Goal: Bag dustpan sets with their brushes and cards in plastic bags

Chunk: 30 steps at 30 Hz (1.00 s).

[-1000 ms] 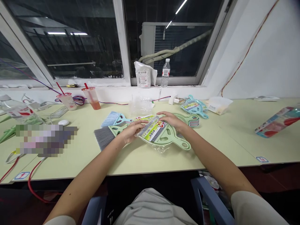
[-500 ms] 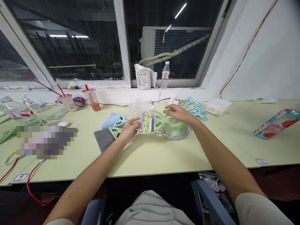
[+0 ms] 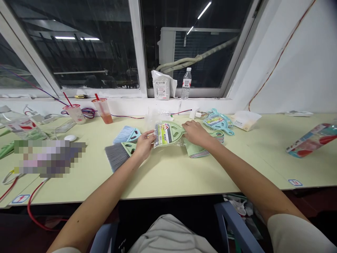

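Observation:
A green hand brush [image 3: 175,133], with a bright printed label and clear plastic wrap over its bristle end, is held across the middle of the table. My left hand [image 3: 144,144] is closed on the wrapped bristle end. At the other end, my right hand [image 3: 195,133] wraps round the handle, covering most of it. Under my right hand and forearm lies a stack of dustpans [image 3: 196,150], green on top, with their handles pointing right. Beside my left hand are a green brush with grey bristles [image 3: 118,156] and a light-blue brush [image 3: 126,135], both unwrapped.
Blue brush-and-dustpan packs [image 3: 218,121] lie behind my right hand, near a tissue pack [image 3: 246,120]. Crumpled clear plastic [image 3: 155,117] is at the back. Two drink cups [image 3: 103,110] and cables stand left. A large bottle [image 3: 313,140] lies right; a water bottle [image 3: 186,84] is on the sill.
My right hand has come down and left and closed round the brush handle. The handles of the dustpan stack now show beyond my wrist. My left hand keeps its hold.

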Each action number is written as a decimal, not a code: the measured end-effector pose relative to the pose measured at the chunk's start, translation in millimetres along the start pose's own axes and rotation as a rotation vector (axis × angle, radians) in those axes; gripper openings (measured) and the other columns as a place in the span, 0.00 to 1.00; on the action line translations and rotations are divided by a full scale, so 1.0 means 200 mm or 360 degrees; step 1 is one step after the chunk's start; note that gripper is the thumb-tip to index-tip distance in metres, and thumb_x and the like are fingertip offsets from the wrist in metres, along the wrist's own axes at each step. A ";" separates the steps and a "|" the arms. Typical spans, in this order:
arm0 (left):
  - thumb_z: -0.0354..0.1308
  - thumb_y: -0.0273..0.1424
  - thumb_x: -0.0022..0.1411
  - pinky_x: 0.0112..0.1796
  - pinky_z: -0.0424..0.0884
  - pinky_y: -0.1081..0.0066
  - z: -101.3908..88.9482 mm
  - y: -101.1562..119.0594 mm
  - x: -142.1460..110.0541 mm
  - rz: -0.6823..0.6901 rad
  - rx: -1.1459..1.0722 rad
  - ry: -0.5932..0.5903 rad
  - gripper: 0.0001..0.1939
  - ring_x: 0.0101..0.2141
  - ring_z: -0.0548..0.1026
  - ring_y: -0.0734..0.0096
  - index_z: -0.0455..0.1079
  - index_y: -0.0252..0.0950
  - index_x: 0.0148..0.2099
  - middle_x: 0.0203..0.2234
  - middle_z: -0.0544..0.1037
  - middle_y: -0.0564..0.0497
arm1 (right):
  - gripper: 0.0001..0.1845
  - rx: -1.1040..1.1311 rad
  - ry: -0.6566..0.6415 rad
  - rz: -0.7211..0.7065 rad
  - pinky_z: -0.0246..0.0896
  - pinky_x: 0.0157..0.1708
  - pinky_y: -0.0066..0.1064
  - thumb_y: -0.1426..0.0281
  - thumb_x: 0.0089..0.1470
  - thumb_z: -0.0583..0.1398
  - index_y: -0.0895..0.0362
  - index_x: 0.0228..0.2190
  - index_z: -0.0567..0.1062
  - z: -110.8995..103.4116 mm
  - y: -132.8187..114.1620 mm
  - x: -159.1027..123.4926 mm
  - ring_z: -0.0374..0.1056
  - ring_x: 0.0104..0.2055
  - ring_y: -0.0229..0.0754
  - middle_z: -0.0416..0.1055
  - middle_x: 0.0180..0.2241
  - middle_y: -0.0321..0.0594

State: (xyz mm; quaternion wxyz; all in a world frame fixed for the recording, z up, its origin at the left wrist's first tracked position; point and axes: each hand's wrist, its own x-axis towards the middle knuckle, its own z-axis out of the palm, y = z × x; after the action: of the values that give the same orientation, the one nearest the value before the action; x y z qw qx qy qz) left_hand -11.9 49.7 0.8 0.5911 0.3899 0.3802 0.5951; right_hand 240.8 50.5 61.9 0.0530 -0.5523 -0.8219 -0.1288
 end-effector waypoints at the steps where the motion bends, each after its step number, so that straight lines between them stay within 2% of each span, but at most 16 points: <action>1: 0.69 0.26 0.50 0.28 0.70 0.74 0.00 0.00 0.00 -0.0001 0.0008 -0.0004 0.28 0.26 0.76 0.74 0.69 0.30 0.55 0.30 0.78 0.50 | 0.16 0.0003 -0.0016 0.0010 0.56 0.54 0.48 0.71 0.63 0.58 0.63 0.51 0.73 0.00 0.00 0.00 0.63 0.56 0.60 0.71 0.52 0.59; 7: 0.68 0.25 0.53 0.29 0.72 0.73 0.00 0.00 0.00 -0.0012 0.0036 0.0011 0.27 0.27 0.76 0.74 0.69 0.30 0.55 0.31 0.78 0.50 | 0.12 0.0242 -0.0152 0.0127 0.45 0.58 0.62 0.73 0.59 0.60 0.55 0.45 0.77 0.01 0.00 0.02 0.59 0.59 0.67 0.75 0.47 0.58; 10: 0.68 0.25 0.53 0.29 0.72 0.74 0.01 0.00 -0.01 -0.0003 0.0031 0.0026 0.26 0.27 0.76 0.75 0.69 0.30 0.55 0.30 0.78 0.51 | 0.12 0.0301 -0.0188 0.0127 0.50 0.58 0.56 0.74 0.59 0.59 0.55 0.44 0.77 0.01 0.00 0.03 0.62 0.57 0.63 0.75 0.46 0.57; 14: 0.66 0.28 0.58 0.32 0.76 0.70 0.03 0.01 -0.03 0.0000 -0.0072 -0.0092 0.19 0.29 0.78 0.73 0.69 0.32 0.52 0.34 0.79 0.48 | 0.12 0.0149 -0.0081 0.0113 0.59 0.53 0.46 0.76 0.59 0.58 0.58 0.43 0.78 -0.02 0.06 0.08 0.67 0.53 0.59 0.75 0.45 0.58; 17: 0.63 0.33 0.63 0.34 0.79 0.62 0.03 0.01 -0.04 -0.0039 -0.0092 -0.0203 0.15 0.33 0.80 0.66 0.67 0.33 0.50 0.38 0.80 0.44 | 0.15 0.0105 -0.0021 0.0163 0.61 0.52 0.46 0.77 0.58 0.58 0.63 0.46 0.78 -0.04 0.21 0.18 0.67 0.53 0.60 0.74 0.47 0.61; 20: 0.63 0.33 0.63 0.30 0.78 0.62 0.03 -0.02 -0.04 -0.0097 0.0085 -0.0222 0.14 0.32 0.81 0.63 0.67 0.33 0.47 0.37 0.79 0.43 | 0.18 0.0084 -0.0118 0.0387 0.63 0.52 0.43 0.75 0.58 0.60 0.61 0.50 0.78 0.01 0.43 0.31 0.70 0.53 0.58 0.74 0.50 0.59; 25: 0.62 0.28 0.60 0.25 0.74 0.68 0.03 -0.06 -0.05 -0.0204 0.0369 -0.0287 0.07 0.24 0.77 0.69 0.69 0.33 0.39 0.29 0.76 0.48 | 0.21 0.0018 -0.0305 0.0668 0.64 0.51 0.39 0.76 0.57 0.61 0.61 0.52 0.78 0.19 0.76 0.49 0.72 0.53 0.56 0.73 0.53 0.60; 30: 0.61 0.28 0.58 0.24 0.72 0.69 0.04 -0.06 -0.08 -0.0203 0.0451 -0.0344 0.05 0.23 0.75 0.71 0.69 0.34 0.37 0.27 0.74 0.50 | 0.25 -0.0046 -0.0460 0.0688 0.65 0.48 0.39 0.78 0.53 0.64 0.65 0.53 0.77 0.37 0.89 0.55 0.74 0.49 0.55 0.74 0.51 0.63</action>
State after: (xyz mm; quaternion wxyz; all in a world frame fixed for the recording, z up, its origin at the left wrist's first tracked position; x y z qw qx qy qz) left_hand 0.3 34.1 -7.8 0.6043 0.5060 0.4184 0.4514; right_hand 366.3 232.5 43.7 -0.0466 -0.7284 -0.6820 -0.0459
